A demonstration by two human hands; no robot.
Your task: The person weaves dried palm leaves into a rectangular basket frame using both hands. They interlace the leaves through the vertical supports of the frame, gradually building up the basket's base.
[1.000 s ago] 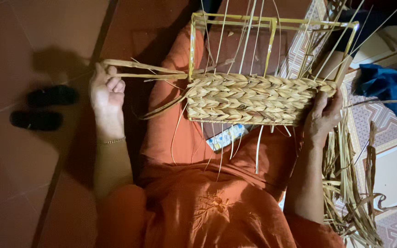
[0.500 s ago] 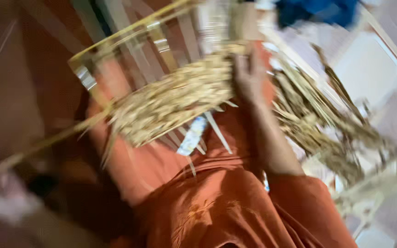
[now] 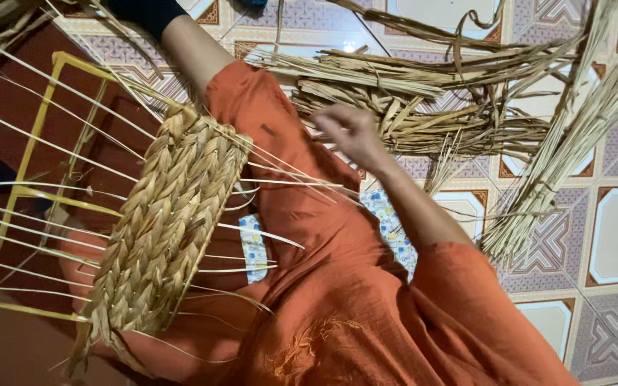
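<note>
Right hand (image 3: pixel 348 132) reaches over dried reed strips (image 3: pixel 423 118)

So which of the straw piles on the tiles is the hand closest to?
The flat, broad-strip bundle lying crosswise on the floor: the right hand hovers at its near end. The thin reed sheaf lies diagonally further off.

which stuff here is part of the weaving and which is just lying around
In the work:
- right hand, reaching to the straw pile
- straw pile on the tiled floor
- braided panel on the lap
- yellow frame with thin stakes

Lying about:
- patterned cloth under the legs
- loose reed bundle
</note>
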